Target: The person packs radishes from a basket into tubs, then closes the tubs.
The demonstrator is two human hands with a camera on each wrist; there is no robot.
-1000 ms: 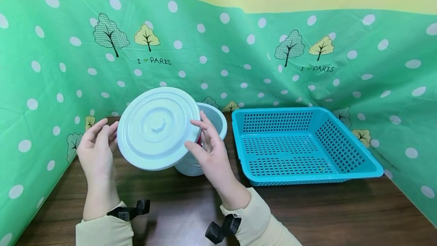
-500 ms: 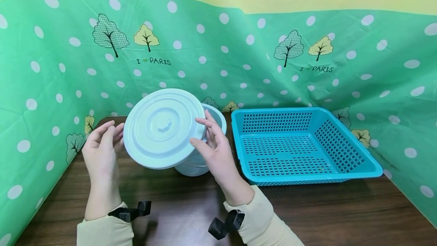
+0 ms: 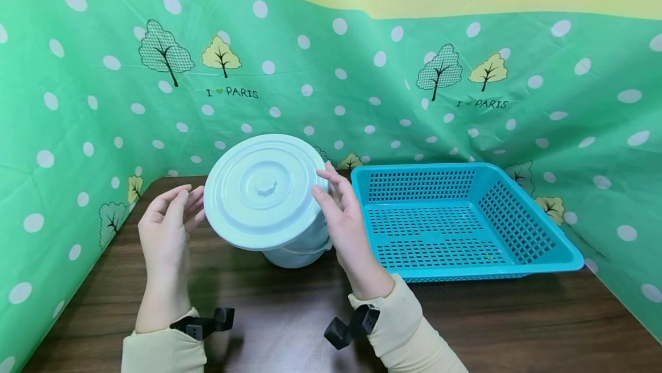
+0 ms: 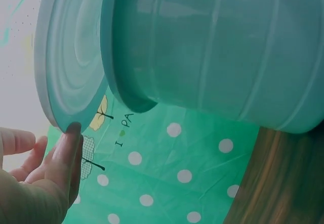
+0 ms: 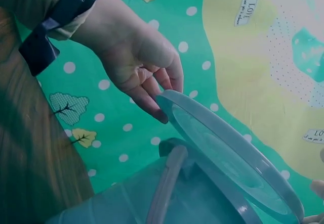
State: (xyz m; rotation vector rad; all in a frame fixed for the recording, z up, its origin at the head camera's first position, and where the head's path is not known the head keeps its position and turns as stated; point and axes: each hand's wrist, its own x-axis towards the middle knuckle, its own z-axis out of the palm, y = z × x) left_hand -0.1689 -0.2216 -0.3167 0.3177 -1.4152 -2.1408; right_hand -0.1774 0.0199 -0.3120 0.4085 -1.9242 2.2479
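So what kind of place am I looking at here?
Probably a staged tabletop workspace rather than a lived-in room: a dark wooden table walled on three sides by a green polka-dot cloth, holding only a pale bucket with its lid and an empty blue basket.
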